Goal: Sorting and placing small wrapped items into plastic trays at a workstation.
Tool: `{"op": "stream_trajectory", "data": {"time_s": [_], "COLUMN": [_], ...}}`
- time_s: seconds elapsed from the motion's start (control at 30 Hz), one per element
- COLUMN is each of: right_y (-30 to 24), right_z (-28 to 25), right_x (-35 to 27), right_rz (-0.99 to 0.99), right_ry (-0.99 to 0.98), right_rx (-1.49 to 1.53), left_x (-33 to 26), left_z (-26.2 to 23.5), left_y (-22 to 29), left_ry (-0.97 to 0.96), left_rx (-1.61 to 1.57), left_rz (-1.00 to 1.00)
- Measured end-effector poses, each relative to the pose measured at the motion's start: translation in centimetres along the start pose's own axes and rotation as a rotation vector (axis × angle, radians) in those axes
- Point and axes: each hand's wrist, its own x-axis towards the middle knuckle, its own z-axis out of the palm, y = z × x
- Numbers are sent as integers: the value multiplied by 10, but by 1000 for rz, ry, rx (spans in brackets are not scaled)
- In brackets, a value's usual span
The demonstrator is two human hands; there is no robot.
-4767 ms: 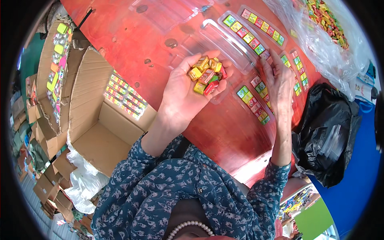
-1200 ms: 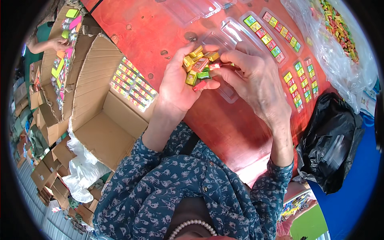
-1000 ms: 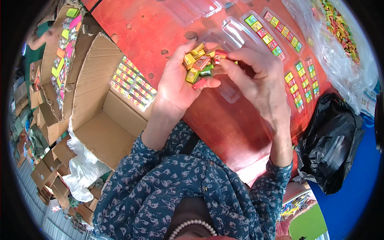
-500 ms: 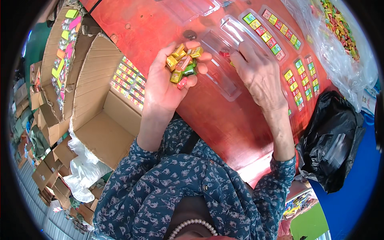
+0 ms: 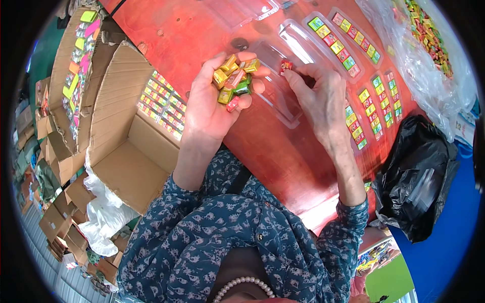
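My left hand (image 5: 211, 103) is cupped palm up, its fingers curled round a small pile of wrapped candies (image 5: 235, 81) in yellow, orange, green and red. The thumb and fingertips of my right hand (image 5: 321, 98) are closed on a small red wrapped candy (image 5: 286, 65). Under those fingertips lies a long clear plastic tray (image 5: 289, 118), partly hidden by the hand. Just beyond it is a second clear tray (image 5: 293, 30). Farther right, a clear tray holds a row of coloured candies (image 5: 334, 45).
More filled rows (image 5: 375, 113) lie at the right of the red table (image 5: 273, 161). A clear bag of candies (image 5: 429, 35) stands far right, above a black plastic bag (image 5: 417, 177). An open cardboard box (image 5: 134, 156) with packed candy trays (image 5: 162, 103) is at the left.
My right hand has shifted left and a little nearer, and its fingertips now meet at the red candy. The left hand with its pile has barely moved.
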Motion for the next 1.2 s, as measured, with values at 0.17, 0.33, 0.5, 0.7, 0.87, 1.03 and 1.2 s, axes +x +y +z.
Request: {"op": "stream_trajectory", "data": {"time_s": [0.17, 0.33, 0.5, 0.7, 0.87, 1.03, 1.2], "right_y": [-7, -2, 11, 9, 9, 13, 10], "right_z": [-5, -4, 1, 0, -1, 4, -4], "right_x": [0, -1, 4, 9, 7, 7, 4], "right_rz": [37, -9, -309, -413, -429, -440, -380], "right_ry": [-91, -85, -1, -12, 4, 31, 30], "right_rx": [-50, -58, -176, -285, -290, -271, -137], "left_x": [0, 0, 2, 1, -1, 0, -1], "left_z": [-1, 0, 1, 3, -1, 0, 4], "left_y": [1, 1, -1, -2, -3, -6, -7], "left_ry": [4, -2, -1, 13, 11, 3, 5], "left_rx": [-6, -20, -10, 9, 26, 19, 26], "left_rz": [4, 1, 17, 20, 46, 63, 59]}}
